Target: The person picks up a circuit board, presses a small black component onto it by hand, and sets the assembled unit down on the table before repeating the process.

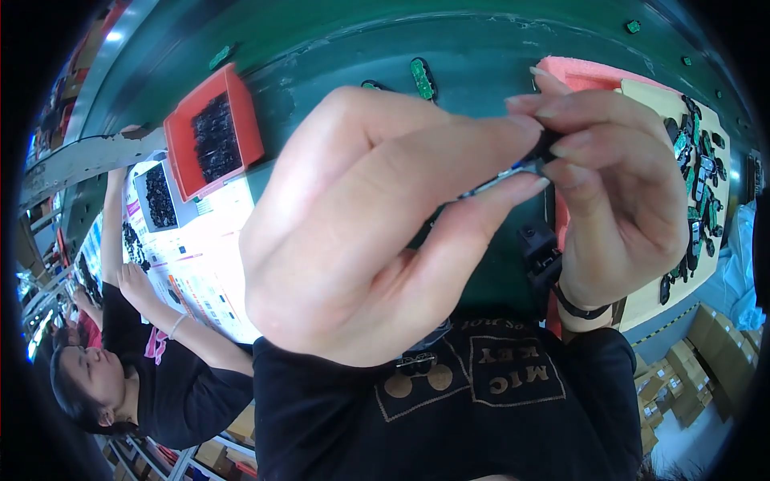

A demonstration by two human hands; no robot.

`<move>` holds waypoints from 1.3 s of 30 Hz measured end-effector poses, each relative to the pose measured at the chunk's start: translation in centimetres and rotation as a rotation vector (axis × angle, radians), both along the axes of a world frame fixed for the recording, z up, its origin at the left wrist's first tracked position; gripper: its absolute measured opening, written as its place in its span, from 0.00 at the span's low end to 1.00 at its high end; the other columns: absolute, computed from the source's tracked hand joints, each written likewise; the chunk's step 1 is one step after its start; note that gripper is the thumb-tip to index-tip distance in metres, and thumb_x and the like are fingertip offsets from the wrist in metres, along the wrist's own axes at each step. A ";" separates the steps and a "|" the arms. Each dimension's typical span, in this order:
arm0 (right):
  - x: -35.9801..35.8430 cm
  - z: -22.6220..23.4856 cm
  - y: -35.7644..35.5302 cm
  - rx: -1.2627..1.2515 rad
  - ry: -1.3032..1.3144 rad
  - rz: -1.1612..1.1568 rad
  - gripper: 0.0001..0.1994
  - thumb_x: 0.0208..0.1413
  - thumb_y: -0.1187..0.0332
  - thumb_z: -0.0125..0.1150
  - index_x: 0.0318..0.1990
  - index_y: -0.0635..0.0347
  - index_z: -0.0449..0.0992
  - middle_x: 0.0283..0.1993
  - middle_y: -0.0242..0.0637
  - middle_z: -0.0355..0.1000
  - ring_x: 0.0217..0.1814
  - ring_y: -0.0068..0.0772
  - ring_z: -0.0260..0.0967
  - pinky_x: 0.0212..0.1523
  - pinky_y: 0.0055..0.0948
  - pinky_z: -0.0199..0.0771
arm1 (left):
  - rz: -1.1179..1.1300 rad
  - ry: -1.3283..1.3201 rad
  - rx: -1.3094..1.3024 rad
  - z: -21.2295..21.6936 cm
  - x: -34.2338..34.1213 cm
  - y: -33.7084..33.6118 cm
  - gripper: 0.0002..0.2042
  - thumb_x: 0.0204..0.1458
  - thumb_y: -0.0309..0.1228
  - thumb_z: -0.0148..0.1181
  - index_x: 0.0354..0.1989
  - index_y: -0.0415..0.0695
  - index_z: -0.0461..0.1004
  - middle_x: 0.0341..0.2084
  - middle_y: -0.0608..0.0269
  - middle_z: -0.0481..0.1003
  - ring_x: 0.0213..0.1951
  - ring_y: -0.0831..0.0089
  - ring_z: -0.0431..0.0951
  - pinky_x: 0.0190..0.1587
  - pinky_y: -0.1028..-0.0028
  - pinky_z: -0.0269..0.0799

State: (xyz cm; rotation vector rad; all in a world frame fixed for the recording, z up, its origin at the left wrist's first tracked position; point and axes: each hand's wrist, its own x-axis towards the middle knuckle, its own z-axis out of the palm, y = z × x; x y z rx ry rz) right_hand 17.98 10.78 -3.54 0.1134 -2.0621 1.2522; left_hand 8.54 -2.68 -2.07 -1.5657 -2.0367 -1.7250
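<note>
Close up in the middle, my left hand (369, 232) is closed, thumb and forefinger pinching a thin flat part (501, 178) with a silvery-blue edge. My right hand (626, 184), with a black band at its wrist, meets it from the right. Its fingertips are pressed together around a small dark piece (549, 144) at the end of that flat part. My fingers hide most of both, so their exact kind does not show. Below, between my hands, a black block-like fixture (539, 250) stands on the green work surface.
A red bin (178, 152) of small black parts stands at left, beside a white tray (181, 196). A co-worker's hand (138, 287) is over papers there. A green circuit board in a black case (423, 78) lies beyond. Several more fill a cream-lined pink foam tray (577, 70) at right.
</note>
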 end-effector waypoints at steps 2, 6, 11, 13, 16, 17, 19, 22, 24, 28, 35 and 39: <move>-0.1 -0.3 0.2 0.017 0.041 0.004 0.05 0.47 0.79 0.53 0.31 0.70 0.65 0.36 0.52 0.65 0.37 0.46 0.69 0.46 0.47 0.67 | 0.028 0.017 0.004 0.0 0.4 0.2 0.16 0.30 0.15 0.64 0.32 0.32 0.71 0.27 0.53 0.71 0.26 0.74 0.71 0.27 0.83 0.64; -0.4 -0.8 0.0 -0.115 0.116 0.045 0.07 0.47 0.79 0.53 0.33 0.69 0.64 0.36 0.51 0.65 0.34 0.44 0.69 0.46 0.47 0.67 | 0.090 0.076 0.049 -0.2 1.2 0.5 0.16 0.30 0.15 0.65 0.32 0.32 0.71 0.27 0.53 0.71 0.26 0.73 0.71 0.26 0.82 0.65; 0.1 -0.7 -0.5 -0.346 0.155 0.046 0.09 0.46 0.77 0.56 0.35 0.68 0.64 0.35 0.47 0.66 0.35 0.39 0.68 0.44 0.40 0.68 | 0.019 0.053 -0.032 0.6 0.7 0.1 0.16 0.31 0.16 0.64 0.33 0.31 0.71 0.27 0.53 0.71 0.25 0.72 0.71 0.26 0.80 0.67; 0.7 0.1 -0.7 -0.418 -0.018 -0.092 0.11 0.46 0.75 0.57 0.36 0.68 0.64 0.34 0.44 0.66 0.37 0.37 0.67 0.44 0.34 0.67 | -0.013 0.024 -0.118 0.8 0.3 -0.1 0.16 0.31 0.16 0.64 0.34 0.31 0.71 0.27 0.53 0.71 0.25 0.72 0.72 0.26 0.80 0.67; 0.5 0.4 -1.1 -0.507 -0.096 -0.134 0.12 0.47 0.73 0.58 0.37 0.68 0.64 0.34 0.42 0.66 0.38 0.35 0.67 0.44 0.30 0.66 | -0.140 -0.381 -0.123 0.3 -0.7 0.1 0.14 0.35 0.16 0.61 0.34 0.30 0.70 0.27 0.54 0.71 0.23 0.72 0.72 0.26 0.79 0.69; 0.4 0.3 -1.2 -0.559 -0.089 -0.115 0.12 0.47 0.72 0.57 0.37 0.68 0.65 0.34 0.41 0.66 0.38 0.34 0.66 0.44 0.28 0.66 | -0.137 -0.379 -0.124 0.4 -0.7 0.2 0.14 0.35 0.16 0.61 0.34 0.30 0.70 0.27 0.54 0.71 0.23 0.72 0.72 0.26 0.79 0.69; 0.4 0.4 -1.2 -0.604 -0.081 -0.097 0.12 0.48 0.72 0.57 0.38 0.68 0.65 0.34 0.41 0.66 0.39 0.33 0.66 0.44 0.27 0.65 | -0.121 -0.689 -0.072 0.6 -0.1 0.6 0.12 0.38 0.17 0.59 0.34 0.29 0.70 0.26 0.54 0.71 0.22 0.72 0.72 0.26 0.79 0.69; 0.3 0.4 -0.8 -0.616 -0.082 0.022 0.11 0.51 0.72 0.53 0.39 0.69 0.65 0.37 0.42 0.67 0.40 0.32 0.66 0.45 0.25 0.64 | -0.116 -0.865 -0.041 0.5 -0.1 0.8 0.11 0.40 0.18 0.58 0.34 0.29 0.70 0.26 0.54 0.72 0.22 0.72 0.72 0.26 0.78 0.70; 0.2 0.6 -0.7 -0.616 -0.105 0.011 0.10 0.51 0.73 0.52 0.39 0.70 0.66 0.37 0.42 0.67 0.40 0.32 0.66 0.45 0.24 0.64 | -0.123 -0.904 -0.028 0.4 -0.3 1.1 0.10 0.42 0.19 0.57 0.34 0.30 0.71 0.25 0.55 0.72 0.22 0.72 0.73 0.26 0.77 0.70; -0.2 0.3 -0.7 -0.615 -0.153 -0.071 0.08 0.52 0.76 0.50 0.38 0.70 0.66 0.37 0.41 0.68 0.41 0.30 0.66 0.45 0.23 0.64 | -0.144 -0.948 -0.033 -0.4 -0.8 1.4 0.09 0.45 0.21 0.55 0.35 0.30 0.71 0.25 0.56 0.73 0.23 0.73 0.73 0.28 0.79 0.70; -1.1 -3.2 2.6 -0.122 -0.330 -0.210 0.06 0.49 0.78 0.51 0.36 0.67 0.69 0.35 0.35 0.69 0.40 0.25 0.67 0.43 0.21 0.65 | 0.088 -0.716 -0.099 -5.2 -9.4 3.6 0.06 0.46 0.22 0.53 0.32 0.33 0.71 0.23 0.61 0.72 0.24 0.77 0.72 0.29 0.82 0.68; -1.6 -6.2 3.4 0.035 -0.673 -0.140 0.07 0.45 0.80 0.54 0.34 0.65 0.70 0.32 0.34 0.69 0.36 0.24 0.68 0.39 0.20 0.67 | 0.222 -0.705 -0.210 -9.8 -19.1 4.9 0.03 0.44 0.21 0.54 0.26 0.34 0.72 0.20 0.63 0.71 0.22 0.75 0.72 0.28 0.80 0.70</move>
